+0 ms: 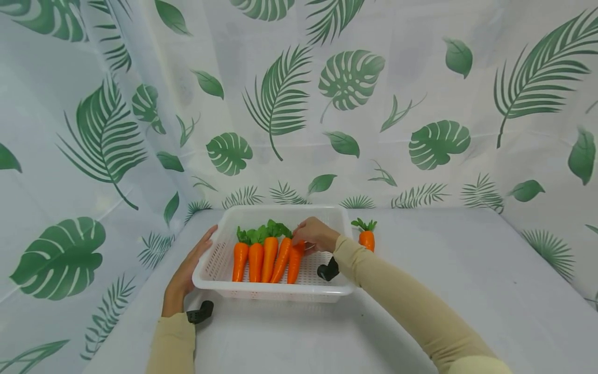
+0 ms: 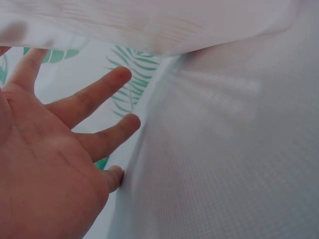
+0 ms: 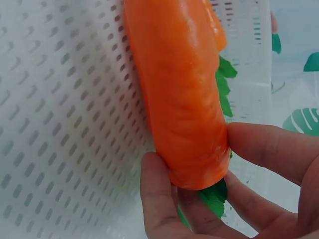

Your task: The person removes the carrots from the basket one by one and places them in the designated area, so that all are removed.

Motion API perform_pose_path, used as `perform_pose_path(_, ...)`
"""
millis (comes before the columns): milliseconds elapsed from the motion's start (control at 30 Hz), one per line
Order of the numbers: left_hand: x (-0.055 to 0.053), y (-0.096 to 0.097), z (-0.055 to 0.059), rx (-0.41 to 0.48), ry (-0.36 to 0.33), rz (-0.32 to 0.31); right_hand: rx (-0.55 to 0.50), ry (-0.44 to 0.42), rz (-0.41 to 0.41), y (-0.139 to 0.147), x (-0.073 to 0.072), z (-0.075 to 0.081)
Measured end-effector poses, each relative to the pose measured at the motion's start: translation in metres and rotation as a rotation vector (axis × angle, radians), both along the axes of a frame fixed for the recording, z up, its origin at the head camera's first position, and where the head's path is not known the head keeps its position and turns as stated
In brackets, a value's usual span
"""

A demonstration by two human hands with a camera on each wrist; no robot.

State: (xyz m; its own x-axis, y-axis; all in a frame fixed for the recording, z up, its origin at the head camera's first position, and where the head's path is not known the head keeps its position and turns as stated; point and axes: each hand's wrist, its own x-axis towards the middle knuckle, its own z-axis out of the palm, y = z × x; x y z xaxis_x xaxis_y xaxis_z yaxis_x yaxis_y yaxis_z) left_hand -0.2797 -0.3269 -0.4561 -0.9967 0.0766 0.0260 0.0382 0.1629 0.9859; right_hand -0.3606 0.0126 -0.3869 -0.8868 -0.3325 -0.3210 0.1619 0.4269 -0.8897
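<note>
A white perforated plastic basket (image 1: 280,286) holds several orange carrots with green leafy tops, lying side by side. My right hand (image 1: 316,235) reaches into it and pinches the top end of the rightmost carrot (image 1: 295,259); the right wrist view shows thumb and fingers on either side of that carrot (image 3: 184,99), its leaves partly hidden behind the fingers. At the basket's left side, my left hand (image 1: 190,265) rests against the outer wall. The left wrist view shows the left hand (image 2: 55,149) with fingers spread and straight below the basket's rim (image 2: 239,25).
Another carrot (image 1: 367,240) lies on the table just right of the basket, partly hidden by the right forearm. A white curtain (image 1: 397,171) with green leaf prints hangs behind the pale table (image 1: 467,270) and along its left side.
</note>
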Motion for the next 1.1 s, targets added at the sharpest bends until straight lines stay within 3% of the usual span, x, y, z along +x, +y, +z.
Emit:
perform_pose_path(567, 0.002, -0.003, 0.004, -0.013, -0.003, -0.004, -0.049, -0.017, 0.006, 0.004, 0.004, 0.010)
perform_pose_path(1100, 0.001, 0.001, 0.002, 0.004, -0.004, -0.002, -0.086, 0.035, 0.061, 0.021, 0.011, 0.022)
